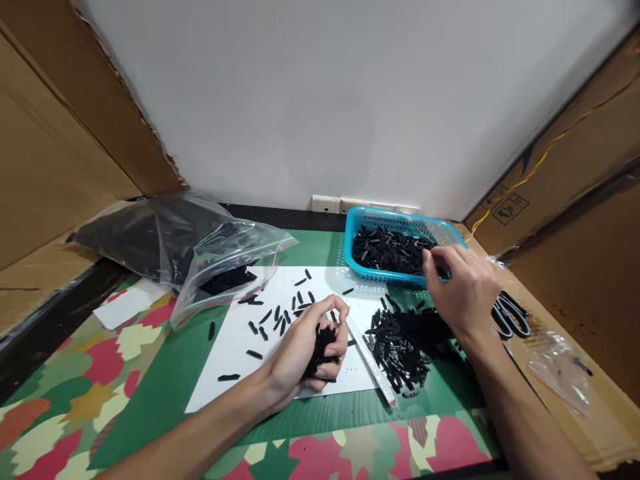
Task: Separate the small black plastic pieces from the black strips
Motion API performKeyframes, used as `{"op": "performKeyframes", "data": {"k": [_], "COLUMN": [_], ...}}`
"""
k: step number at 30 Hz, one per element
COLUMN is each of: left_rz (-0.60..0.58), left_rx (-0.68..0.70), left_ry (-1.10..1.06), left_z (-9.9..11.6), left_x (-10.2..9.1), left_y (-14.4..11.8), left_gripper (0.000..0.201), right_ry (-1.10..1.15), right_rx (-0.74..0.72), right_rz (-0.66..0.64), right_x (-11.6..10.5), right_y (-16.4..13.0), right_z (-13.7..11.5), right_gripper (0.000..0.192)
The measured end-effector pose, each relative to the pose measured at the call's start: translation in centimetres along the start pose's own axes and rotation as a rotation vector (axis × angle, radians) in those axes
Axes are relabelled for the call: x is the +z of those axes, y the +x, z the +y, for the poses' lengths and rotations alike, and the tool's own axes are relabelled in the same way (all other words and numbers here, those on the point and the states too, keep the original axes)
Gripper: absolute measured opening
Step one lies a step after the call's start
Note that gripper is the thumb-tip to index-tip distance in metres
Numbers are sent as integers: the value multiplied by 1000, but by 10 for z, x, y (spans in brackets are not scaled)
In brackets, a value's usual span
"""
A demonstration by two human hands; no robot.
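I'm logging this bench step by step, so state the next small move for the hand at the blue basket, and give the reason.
Probably the right hand lets go of the small black plastic piece pinched at its fingertips, just over the rim of the blue plastic mesh basket already full of such pieces. The left hand grips a bunch of black pieces over the white paper sheet.

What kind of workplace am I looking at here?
Likely a small hand-sorting bench: cardboard walls, a blue basket of small black parts, a loose pile, a bag of parts.
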State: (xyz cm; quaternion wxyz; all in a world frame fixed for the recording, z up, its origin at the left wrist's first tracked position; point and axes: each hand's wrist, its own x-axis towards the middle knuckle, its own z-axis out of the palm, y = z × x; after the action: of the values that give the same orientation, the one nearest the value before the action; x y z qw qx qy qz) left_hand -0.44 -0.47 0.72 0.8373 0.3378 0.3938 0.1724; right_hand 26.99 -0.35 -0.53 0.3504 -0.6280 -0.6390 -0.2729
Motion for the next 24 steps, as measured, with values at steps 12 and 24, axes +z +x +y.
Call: {"op": "performKeyframes", "data": {"k": [12, 24], "left_rz": [122, 169], "left_rx": [198, 256], "left_ry": [-154, -159], "left_z": [-7, 3], "left_x": [4, -1], "left_y": [2, 0], "left_gripper": [32, 35], "right_ry": [823, 1002], "right_rx": [-372, -124], "right_rz": [-394, -415], "right_x": [-14, -21], "right_y": [-37, -40], "right_z": [-104, -102], "right_gripper": [15, 9]}}
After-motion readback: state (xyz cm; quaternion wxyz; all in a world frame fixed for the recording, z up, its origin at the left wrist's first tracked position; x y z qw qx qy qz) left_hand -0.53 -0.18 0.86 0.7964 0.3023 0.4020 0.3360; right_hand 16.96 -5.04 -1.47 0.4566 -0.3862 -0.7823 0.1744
